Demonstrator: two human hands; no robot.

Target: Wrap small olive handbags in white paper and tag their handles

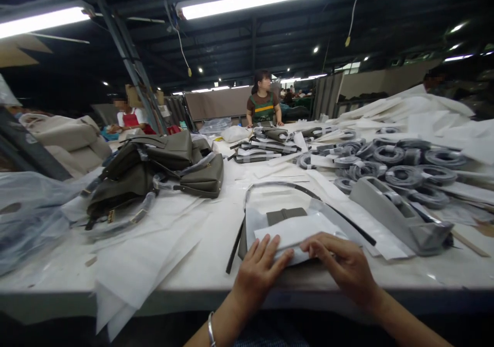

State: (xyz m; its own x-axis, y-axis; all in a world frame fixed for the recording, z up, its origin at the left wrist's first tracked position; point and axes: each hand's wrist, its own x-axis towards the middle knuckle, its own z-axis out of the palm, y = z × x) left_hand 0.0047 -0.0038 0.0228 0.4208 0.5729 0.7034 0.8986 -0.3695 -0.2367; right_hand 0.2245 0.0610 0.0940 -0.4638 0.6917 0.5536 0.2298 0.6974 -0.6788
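L hand (260, 264) fingers splayed flat, R hand (343, 264) fingers curled, on thin white rectangular sheet (299, 230).
Can't tell if R grips it. Sheet partly covers dark-olive bag (286, 214) nr front edge of white table (219, 228), w/ long thin dark strap (339, 215) arched behind; angular grey tape dispenser (397, 213) to R, coiled plastic-wrapped grey straps (403, 176) beyond; heaped olive bags (170, 154) L.
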